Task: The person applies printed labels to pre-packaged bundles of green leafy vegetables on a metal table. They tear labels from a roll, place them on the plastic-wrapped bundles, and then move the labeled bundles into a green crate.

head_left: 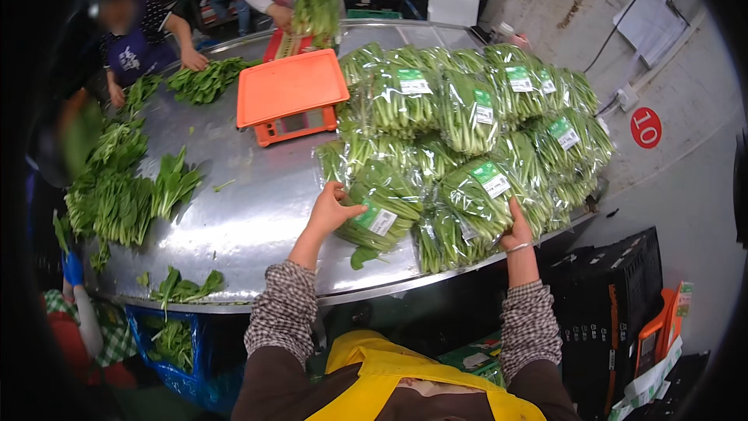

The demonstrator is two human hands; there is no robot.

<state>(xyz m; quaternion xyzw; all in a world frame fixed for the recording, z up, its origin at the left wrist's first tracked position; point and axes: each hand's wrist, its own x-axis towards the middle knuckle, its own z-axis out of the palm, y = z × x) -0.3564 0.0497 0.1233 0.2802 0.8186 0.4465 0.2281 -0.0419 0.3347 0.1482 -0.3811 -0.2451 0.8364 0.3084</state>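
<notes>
Clear bags of leafy greens, with green and white labels, are piled several deep on the right of the metal table. My left hand (332,209) grips the left edge of a labelled bag of greens (382,199), its thumb lying over the plastic by the label. Another labelled bag of greens (477,196), at the front of the pile, has my right hand (518,228) closed on its right side. The right thumb shows along the edge; the other fingers are mostly hidden. A loose leaf (362,256) lies below the left bag.
An orange scale (292,90) stands behind the left bag. Loose greens (121,203) line the metal table's (257,218) left side. Across it, one person holds a bagged bunch (315,12); another handles leaves. Black crates (604,304) stand right of the table; a blue bag (167,359) hangs front left.
</notes>
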